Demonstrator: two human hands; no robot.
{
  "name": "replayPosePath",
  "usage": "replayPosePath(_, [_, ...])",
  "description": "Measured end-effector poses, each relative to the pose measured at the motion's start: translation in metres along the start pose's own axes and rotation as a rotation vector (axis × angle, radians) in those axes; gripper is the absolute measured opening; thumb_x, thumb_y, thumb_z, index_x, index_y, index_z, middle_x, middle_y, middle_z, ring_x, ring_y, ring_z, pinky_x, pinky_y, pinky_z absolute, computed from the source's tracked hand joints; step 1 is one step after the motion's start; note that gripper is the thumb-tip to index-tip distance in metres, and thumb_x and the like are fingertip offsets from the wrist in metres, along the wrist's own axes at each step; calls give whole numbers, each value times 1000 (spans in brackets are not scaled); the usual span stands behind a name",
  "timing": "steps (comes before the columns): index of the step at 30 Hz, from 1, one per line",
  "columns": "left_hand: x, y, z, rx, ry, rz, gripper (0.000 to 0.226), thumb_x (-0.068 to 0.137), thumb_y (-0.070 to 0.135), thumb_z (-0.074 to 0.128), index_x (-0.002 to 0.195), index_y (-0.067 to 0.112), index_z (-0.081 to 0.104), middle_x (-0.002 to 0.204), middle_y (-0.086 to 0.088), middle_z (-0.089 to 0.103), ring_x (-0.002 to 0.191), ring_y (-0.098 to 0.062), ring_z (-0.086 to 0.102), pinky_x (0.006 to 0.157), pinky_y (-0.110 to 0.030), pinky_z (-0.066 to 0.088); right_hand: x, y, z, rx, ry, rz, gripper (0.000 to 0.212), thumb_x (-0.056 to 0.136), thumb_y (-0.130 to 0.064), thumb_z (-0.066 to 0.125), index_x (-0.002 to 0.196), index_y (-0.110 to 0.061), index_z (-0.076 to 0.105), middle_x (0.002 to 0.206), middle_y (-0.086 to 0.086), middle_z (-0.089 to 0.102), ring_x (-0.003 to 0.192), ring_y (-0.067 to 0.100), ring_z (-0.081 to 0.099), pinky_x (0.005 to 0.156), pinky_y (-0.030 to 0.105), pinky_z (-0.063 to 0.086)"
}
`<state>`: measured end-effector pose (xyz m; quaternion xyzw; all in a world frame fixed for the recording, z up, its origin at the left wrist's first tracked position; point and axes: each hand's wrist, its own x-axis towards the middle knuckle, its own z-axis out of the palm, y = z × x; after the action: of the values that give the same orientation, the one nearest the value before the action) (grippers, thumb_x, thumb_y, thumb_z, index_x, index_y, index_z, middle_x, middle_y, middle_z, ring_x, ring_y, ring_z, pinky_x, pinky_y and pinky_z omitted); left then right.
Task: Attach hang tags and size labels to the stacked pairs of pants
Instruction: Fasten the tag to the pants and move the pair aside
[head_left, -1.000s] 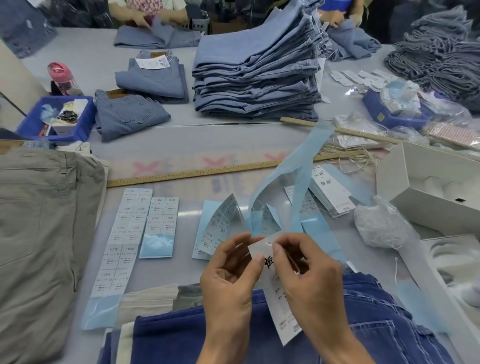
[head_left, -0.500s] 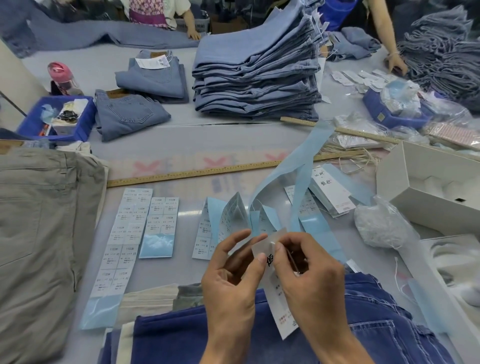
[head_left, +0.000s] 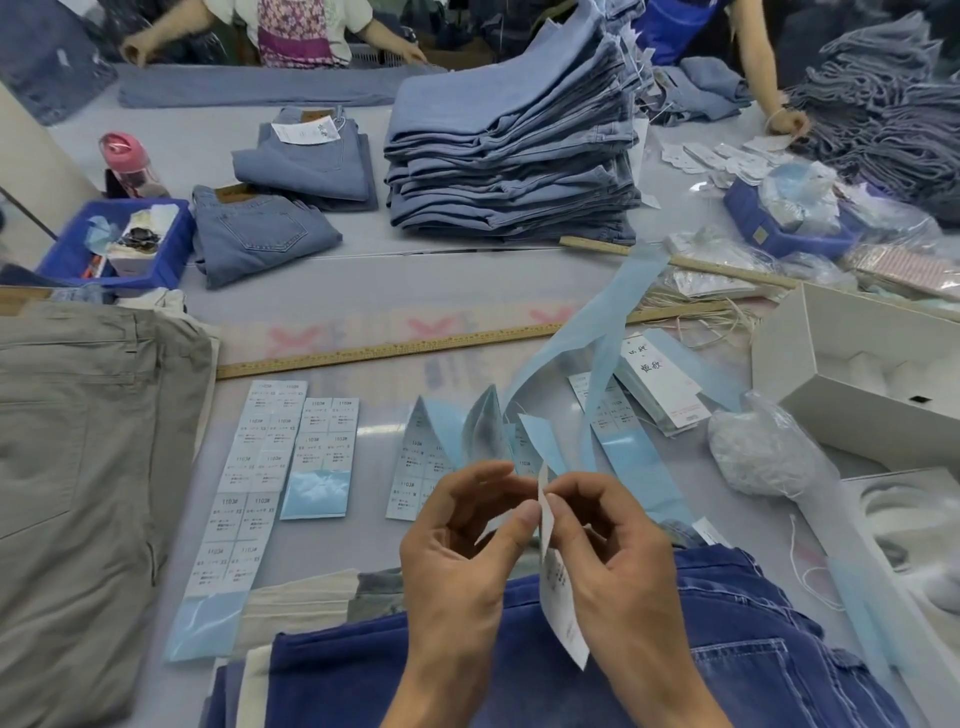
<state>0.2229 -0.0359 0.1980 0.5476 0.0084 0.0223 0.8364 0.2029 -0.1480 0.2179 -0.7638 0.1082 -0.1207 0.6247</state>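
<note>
A white hang tag hangs edge-on between my hands above dark blue jeans at the near table edge. My left hand pinches its top edge with thumb and forefinger. My right hand pinches the same top edge from the right. Strips of size labels on pale blue backing lie flat to the left, and a shorter strip lies beside them. A curled, peeled backing ribbon rises behind my hands. More hang tags lie in a pile at the right.
Khaki pants lie at left. A tall stack of light blue jeans stands at the back centre, with folded pairs beside it. A wooden ruler, blue bins, a white box and plastic bags surround the workspace. Other people work at the far side.
The hang tag has turned from facing me to edge-on between my fingers. My hands have shifted slightly apart. People across the table have spread out a pair of jeans.
</note>
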Motion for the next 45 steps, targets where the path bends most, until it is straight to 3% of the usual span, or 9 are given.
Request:
replayPosePath(6, [-5,4,4,-39,25,-24,24,81,24,82,105,25,74,102,-10,78,99,-26,75,80,-24,59,-4,-2,1,23,78,-16,21,92,-11,70,87,-32,70,84,-1,74,76,17,71,73,32,59])
replayPosePath(10, [-13,10,10,-113,-13,-85,43,77,44,86,112,25,71,111,-12,76,107,-27,73,83,-26,58,-7,-3,-2,17,142,-21,19,91,-11,71,86,-30,71,83,0,74,78,21,72,78,43,59])
replayPosePath(13, [-18,12,12,-32,-28,-37,37,79,30,87,112,28,70,110,-8,77,107,-24,73,83,-22,58,-10,-8,-4,32,149,-18,17,89,-10,72,84,-26,72,83,0,75,80,20,73,78,42,60])
replayPosePath(18, [-23,10,14,-48,81,-66,27,81,16,75,103,31,72,98,-10,79,95,-25,76,74,-23,59,-15,-16,-10,-16,195,-107,6,87,-24,71,85,-30,71,80,-6,73,73,13,70,66,21,56])
replayPosePath(23, [-25,12,17,-55,94,-63,28,82,15,74,103,33,71,94,-10,79,90,-26,77,71,-24,60,-17,-18,-16,-233,199,-305,7,88,-20,74,87,-22,67,72,-7,62,59,18,56,54,39,52])
replayPosePath(30, [-28,12,18,-6,33,39,26,84,15,73,104,32,72,97,-8,79,93,-25,77,79,-24,60,-17,-16,-14,-338,167,-444,9,90,-12,75,87,-15,67,78,-9,61,66,15,60,60,29,50])
replayPosePath(35, [-29,14,17,-75,22,14,17,95,33,61,109,27,70,108,-11,76,102,-29,74,77,-29,61,-16,-13,-14,-286,125,-437,18,89,-2,74,91,-18,66,86,-6,66,75,19,66,65,34,53])
replayPosePath(41, [-22,16,11,-76,-22,-10,39,82,18,83,117,24,65,105,-15,76,99,-32,75,78,-35,62,-16,-13,-12,-156,85,-352,19,92,-7,72,94,-25,67,90,-6,69,82,21,68,68,35,54])
replayPosePath(45, [-20,14,11,-34,9,6,35,80,12,86,110,20,69,99,-15,76,96,-32,75,78,-38,63,-15,-12,-9,-84,84,-257,12,92,-17,70,93,-29,68,90,-6,70,84,20,69,72,39,56])
